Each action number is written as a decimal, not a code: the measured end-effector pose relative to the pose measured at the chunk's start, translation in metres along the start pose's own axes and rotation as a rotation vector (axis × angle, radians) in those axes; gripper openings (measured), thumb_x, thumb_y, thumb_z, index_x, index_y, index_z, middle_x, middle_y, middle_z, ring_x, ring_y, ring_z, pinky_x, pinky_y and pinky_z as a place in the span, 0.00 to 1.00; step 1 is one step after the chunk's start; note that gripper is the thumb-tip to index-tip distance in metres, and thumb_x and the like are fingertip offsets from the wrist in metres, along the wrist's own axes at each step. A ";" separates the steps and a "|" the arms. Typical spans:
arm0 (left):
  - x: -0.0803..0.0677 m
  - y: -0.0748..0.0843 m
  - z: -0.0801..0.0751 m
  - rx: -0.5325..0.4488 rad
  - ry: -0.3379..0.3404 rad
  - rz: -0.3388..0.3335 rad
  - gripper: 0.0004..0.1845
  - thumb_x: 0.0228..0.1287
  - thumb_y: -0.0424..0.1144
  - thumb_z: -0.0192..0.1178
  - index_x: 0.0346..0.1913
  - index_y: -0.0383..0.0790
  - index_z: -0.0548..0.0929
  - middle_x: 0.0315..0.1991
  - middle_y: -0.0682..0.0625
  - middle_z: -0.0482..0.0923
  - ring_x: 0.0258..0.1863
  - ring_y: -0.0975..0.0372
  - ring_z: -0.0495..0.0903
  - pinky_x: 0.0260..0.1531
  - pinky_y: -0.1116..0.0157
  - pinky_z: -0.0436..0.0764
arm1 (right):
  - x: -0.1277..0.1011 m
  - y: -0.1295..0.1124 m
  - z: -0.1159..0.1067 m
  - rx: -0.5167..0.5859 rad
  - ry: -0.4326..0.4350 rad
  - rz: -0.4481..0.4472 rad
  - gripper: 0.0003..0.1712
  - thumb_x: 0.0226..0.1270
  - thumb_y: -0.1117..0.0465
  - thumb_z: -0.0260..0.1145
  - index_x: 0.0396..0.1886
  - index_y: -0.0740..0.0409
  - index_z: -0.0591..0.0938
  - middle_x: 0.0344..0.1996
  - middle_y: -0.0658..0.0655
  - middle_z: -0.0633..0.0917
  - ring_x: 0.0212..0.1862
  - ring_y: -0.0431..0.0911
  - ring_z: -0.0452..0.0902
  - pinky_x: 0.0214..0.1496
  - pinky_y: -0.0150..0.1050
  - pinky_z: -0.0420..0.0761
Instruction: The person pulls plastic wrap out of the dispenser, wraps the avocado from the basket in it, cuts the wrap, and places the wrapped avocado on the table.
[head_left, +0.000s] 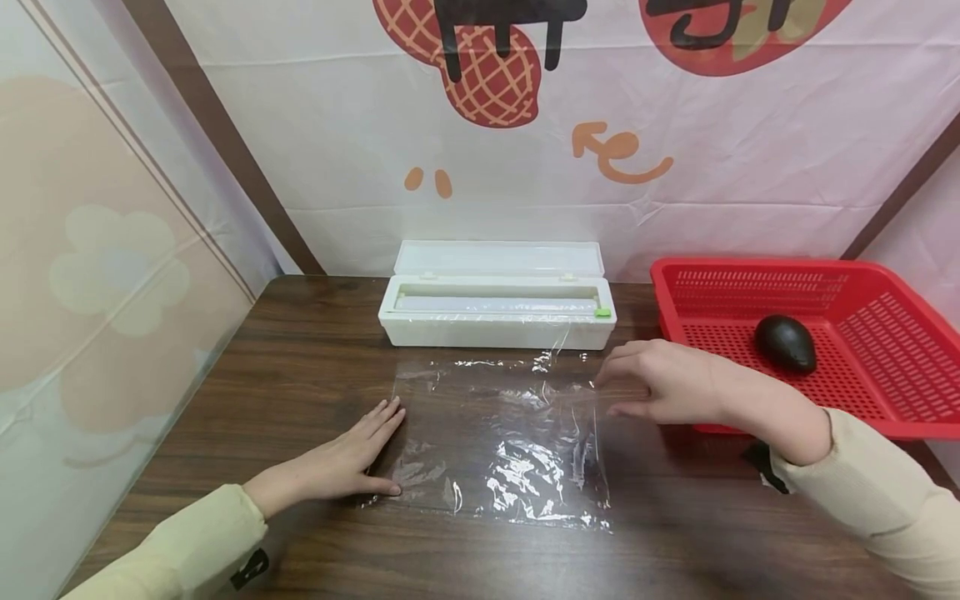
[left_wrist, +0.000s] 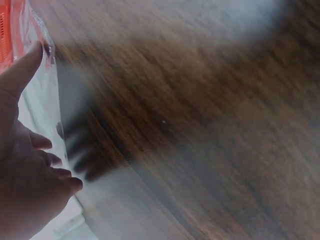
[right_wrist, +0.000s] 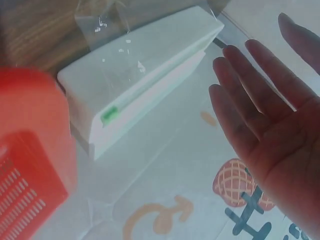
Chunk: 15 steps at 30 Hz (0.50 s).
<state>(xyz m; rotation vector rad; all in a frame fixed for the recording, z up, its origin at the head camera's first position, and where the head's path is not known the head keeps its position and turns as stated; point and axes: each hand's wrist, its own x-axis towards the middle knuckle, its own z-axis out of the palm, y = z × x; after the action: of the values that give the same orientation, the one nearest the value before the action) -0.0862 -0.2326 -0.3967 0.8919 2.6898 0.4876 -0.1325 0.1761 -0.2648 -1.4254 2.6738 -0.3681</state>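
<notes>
A sheet of clear cling film (head_left: 525, 475) lies over the table, drawn out from a white dispenser box (head_left: 495, 335) whose lid stands up. Fingers spread, my left hand (head_left: 348, 458) touches the film's left edge. Over the film's upper right edge is my right hand (head_left: 667, 383), its fingers slightly bent; in the right wrist view the palm and fingers look straight, with nothing held. A green slide cutter (head_left: 602, 313) sits at the right end of the box's slot.
To the right is a red plastic basket (head_left: 750, 265) holding a dark avocado-shaped object (head_left: 785, 343). Behind the wooden table (head_left: 322, 358) hangs a printed cloth backdrop (head_left: 510, 208), close to the raised lid.
</notes>
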 end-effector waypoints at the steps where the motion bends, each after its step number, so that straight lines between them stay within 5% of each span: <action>1: 0.000 0.000 0.000 0.000 -0.002 0.001 0.51 0.53 0.58 0.61 0.65 0.22 0.53 0.68 0.29 0.45 0.66 0.39 0.44 0.62 0.45 0.52 | 0.000 0.001 -0.001 -0.002 0.006 0.005 0.14 0.51 0.60 0.70 0.40 0.56 0.82 0.36 0.47 0.82 0.37 0.40 0.77 0.42 0.37 0.79; 15: 0.001 -0.005 0.004 -0.003 -0.011 0.026 0.50 0.53 0.57 0.61 0.65 0.21 0.53 0.67 0.27 0.44 0.66 0.37 0.44 0.62 0.43 0.51 | 0.005 0.017 -0.028 -0.008 0.056 0.090 0.16 0.50 0.59 0.71 0.41 0.53 0.83 0.37 0.46 0.82 0.43 0.42 0.78 0.47 0.41 0.78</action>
<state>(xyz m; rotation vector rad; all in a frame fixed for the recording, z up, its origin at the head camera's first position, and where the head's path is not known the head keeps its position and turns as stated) -0.0879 -0.2351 -0.4022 0.9270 2.6697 0.4911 -0.1539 0.1856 -0.2419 -1.3098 2.7752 -0.3950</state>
